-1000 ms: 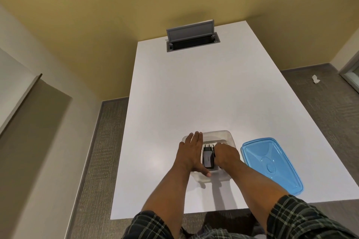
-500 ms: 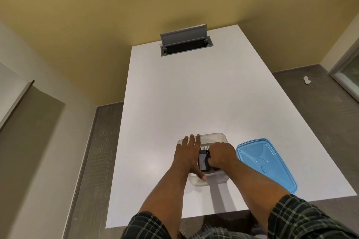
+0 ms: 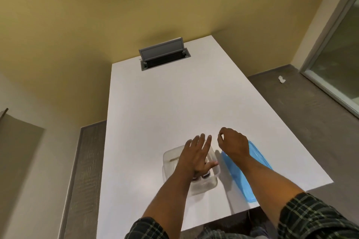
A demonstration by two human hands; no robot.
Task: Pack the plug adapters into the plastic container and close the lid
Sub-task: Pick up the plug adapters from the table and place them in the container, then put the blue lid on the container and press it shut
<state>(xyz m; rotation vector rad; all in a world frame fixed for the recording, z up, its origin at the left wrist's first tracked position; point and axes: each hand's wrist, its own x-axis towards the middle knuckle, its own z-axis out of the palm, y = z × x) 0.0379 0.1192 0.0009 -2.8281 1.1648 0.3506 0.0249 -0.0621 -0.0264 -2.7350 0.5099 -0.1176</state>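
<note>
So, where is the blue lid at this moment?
In the head view the blue lid lies on the white table, right of the clear container, near the table's right edge. The right hand is above its far end.

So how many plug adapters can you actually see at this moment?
1, maybe more: a dark plug adapter shows in the clear plastic container, peeking from under the left hand. That hand covers most of the inside, so others may be hidden. None lie on the white table.
</note>
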